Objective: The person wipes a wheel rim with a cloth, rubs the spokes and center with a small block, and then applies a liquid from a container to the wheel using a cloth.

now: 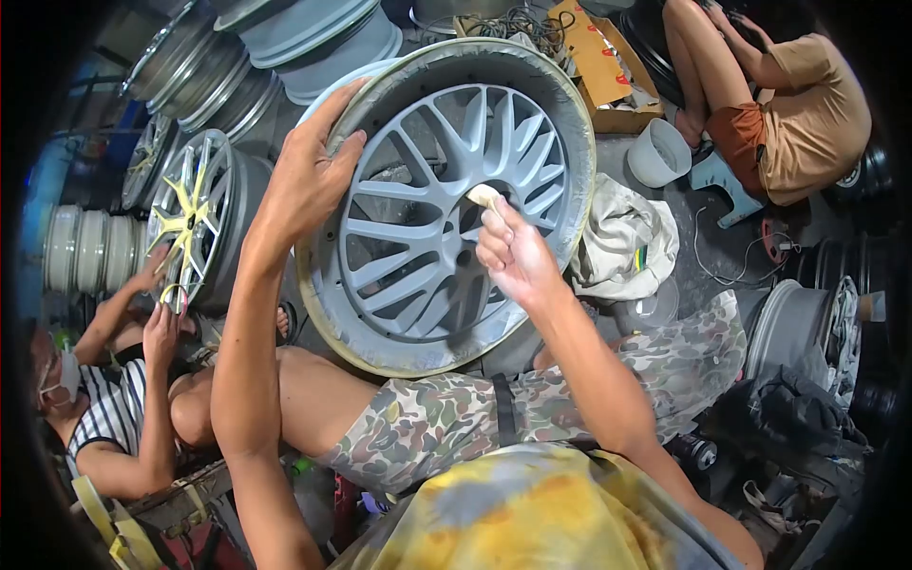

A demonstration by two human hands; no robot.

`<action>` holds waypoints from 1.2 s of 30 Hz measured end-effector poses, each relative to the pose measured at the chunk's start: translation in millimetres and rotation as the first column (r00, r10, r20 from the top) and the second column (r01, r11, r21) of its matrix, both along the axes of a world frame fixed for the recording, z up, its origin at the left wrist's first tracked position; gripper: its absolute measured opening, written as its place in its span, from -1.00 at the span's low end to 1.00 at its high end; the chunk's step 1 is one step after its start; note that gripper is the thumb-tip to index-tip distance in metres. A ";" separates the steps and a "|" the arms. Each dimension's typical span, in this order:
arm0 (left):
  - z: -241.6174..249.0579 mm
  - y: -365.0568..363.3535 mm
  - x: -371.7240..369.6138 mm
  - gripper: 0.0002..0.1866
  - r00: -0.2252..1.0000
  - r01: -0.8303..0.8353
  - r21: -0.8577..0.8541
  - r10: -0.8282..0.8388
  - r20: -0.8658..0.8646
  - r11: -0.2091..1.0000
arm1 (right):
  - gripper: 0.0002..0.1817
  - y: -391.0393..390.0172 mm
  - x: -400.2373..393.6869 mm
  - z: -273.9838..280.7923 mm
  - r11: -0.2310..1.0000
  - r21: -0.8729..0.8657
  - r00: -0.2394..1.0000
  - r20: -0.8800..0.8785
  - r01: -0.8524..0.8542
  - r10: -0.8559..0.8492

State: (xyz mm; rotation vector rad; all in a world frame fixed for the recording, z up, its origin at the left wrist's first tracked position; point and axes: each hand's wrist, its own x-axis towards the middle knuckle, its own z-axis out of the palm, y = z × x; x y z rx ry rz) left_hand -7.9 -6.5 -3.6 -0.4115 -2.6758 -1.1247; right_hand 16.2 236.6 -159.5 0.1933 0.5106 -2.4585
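A large grey multi-spoke wheel rim (432, 228) stands tilted in front of my legs, its outer lip covered with worn, pale material. My left hand (318, 171) grips the upper left edge of the rim, thumb on the near side and fingers reaching behind. Near the hub, my right hand (513, 249) is closed around a small cream-coloured piece (484, 197), which sticks out above the thumb and forefinger in front of the spokes. What the piece is made of cannot be told.
Stacked rims (313, 47) stand at the upper left. One person (119, 418) handles a yellow-taped rim (195, 218) at left; another (807, 114) sits at upper right. A white bucket (657, 154), cardboard box (608, 71) and pale cloth (622, 237) lie right of the rim.
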 end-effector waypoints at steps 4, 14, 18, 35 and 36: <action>0.8 -3.2 1.2 -0.46 1.000 0.005 0.015 -0.005 0.016 1.000 | -0.65 8.6 13.2 13.1 0.925 0.376 0.991 -0.137 0.044 0.008; -3.3 -4.6 -0.6 -0.47 0.998 0.039 0.030 -0.037 -0.049 0.999 | -0.68 13.5 -33.4 6.4 0.002 0.647 0.358 -0.424 0.762 0.832; -5.6 -3.7 1.9 -0.48 0.996 0.052 0.038 -0.049 -0.075 0.998 | -0.70 52.3 -53.1 54.0 0.121 0.748 0.252 -0.365 0.653 0.896; -6.4 -7.6 -4.5 -0.46 0.992 0.110 -0.007 -0.110 -0.067 0.994 | -0.58 82.6 -58.6 18.8 0.078 0.236 -0.128 0.204 0.969 0.971; -7.7 -7.1 -5.3 -0.46 0.991 0.113 -0.005 -0.113 -0.070 0.994 | -0.58 78.6 -61.5 18.9 0.077 0.237 -0.128 0.208 0.968 0.970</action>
